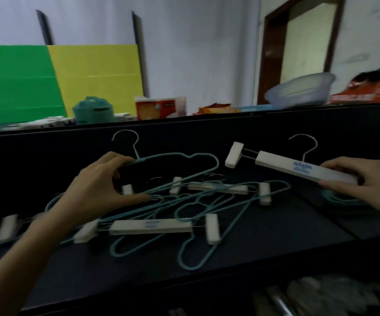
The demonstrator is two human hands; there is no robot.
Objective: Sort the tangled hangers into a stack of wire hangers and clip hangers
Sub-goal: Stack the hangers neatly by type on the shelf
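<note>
A tangle of teal wire hangers (191,208) and white clip hangers (152,226) lies on the dark table (275,224). My left hand (102,183) grips a teal wire hanger (184,156) near its neck, lifting it at the back of the pile. My right hand (367,181) holds the right end of a white clip hanger (298,167) with blue lettering, raised above the table at the right. Under my right hand lie a few teal wire hangers (344,199), partly hidden.
A raised dark ledge (184,119) runs behind the table. On it stand a teal pot (93,110), a red-white box (159,107), a clear basin (298,90) and an orange box (367,92). Green and yellow boards (59,78) lean against the wall.
</note>
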